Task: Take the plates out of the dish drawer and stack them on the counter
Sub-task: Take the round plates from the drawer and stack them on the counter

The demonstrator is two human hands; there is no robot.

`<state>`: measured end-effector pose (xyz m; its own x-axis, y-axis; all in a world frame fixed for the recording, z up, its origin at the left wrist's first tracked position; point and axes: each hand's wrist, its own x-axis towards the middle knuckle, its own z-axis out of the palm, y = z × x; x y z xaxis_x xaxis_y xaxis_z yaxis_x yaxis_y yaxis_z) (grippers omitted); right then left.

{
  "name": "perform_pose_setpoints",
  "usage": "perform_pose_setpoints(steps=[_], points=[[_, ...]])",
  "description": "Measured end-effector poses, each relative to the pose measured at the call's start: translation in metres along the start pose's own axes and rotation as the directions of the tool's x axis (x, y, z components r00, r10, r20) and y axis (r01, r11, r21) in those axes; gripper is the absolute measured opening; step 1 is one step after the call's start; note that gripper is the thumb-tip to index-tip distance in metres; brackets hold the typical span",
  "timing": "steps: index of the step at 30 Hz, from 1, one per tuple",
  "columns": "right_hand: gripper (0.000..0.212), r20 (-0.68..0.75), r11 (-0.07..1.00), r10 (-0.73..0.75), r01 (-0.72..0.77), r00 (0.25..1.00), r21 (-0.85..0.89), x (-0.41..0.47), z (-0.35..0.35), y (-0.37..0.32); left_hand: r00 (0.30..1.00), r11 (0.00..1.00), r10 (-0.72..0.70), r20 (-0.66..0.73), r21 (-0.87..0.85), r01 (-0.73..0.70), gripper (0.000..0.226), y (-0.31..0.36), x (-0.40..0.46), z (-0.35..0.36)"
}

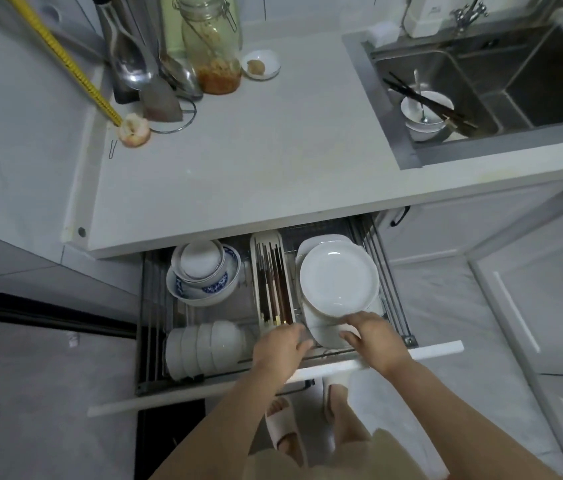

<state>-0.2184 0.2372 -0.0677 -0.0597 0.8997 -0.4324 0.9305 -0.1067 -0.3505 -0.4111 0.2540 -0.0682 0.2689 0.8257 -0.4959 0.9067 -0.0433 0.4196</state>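
Pale kitchen tabletop [256, 161] is seen from above, with the dish drawer [273, 377] pulled open beneath it. White plates [339, 277] are stacked in the drawer's right compartment. The stack's near edge is gripped by the left hand [282, 348] and the right hand [372, 336], one at each side. The stack would best be lifted level, clear of the chopstick tray [271, 282] just beside it.

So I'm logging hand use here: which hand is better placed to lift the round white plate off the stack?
The right hand. It already touches the near rim of the round white plate in the open dish drawer. The left hand sits beside the stack, by the cutlery tray.
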Motion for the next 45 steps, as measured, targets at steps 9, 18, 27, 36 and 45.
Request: perform_pose_setpoints(steps=[9,18,27,36,45], points=[[0.057,0.105,0.994,0.100,-0.103,0.989,0.022,0.052,-0.035,0.040,0.983,0.977,-0.175,0.053,-0.117,0.180,0.049,0.044,0.070,-0.003],[0.049,0.186,0.945,0.314,-0.324,0.931,0.028,0.111,-0.039,0.073,0.914,0.913,-0.403,-0.040,-0.084,0.399,0.044,0.039,0.119,0.011],[0.029,0.109,0.901,0.420,-0.429,0.901,0.069,0.140,-0.017,0.078,0.897,0.896,-0.442,0.013,-0.046,0.442,0.034,0.020,0.152,0.028],[0.029,-0.033,0.900,0.433,-0.434,0.901,-0.040,0.150,-0.001,0.083,0.925,0.925,-0.375,-0.063,-0.080,0.370,0.032,0.003,0.168,0.045],[0.024,-0.139,0.886,0.461,-0.447,0.877,0.121,0.139,0.001,0.072,0.943,0.938,-0.314,-0.111,-0.192,0.290,0.031,-0.008,0.151,0.028]])
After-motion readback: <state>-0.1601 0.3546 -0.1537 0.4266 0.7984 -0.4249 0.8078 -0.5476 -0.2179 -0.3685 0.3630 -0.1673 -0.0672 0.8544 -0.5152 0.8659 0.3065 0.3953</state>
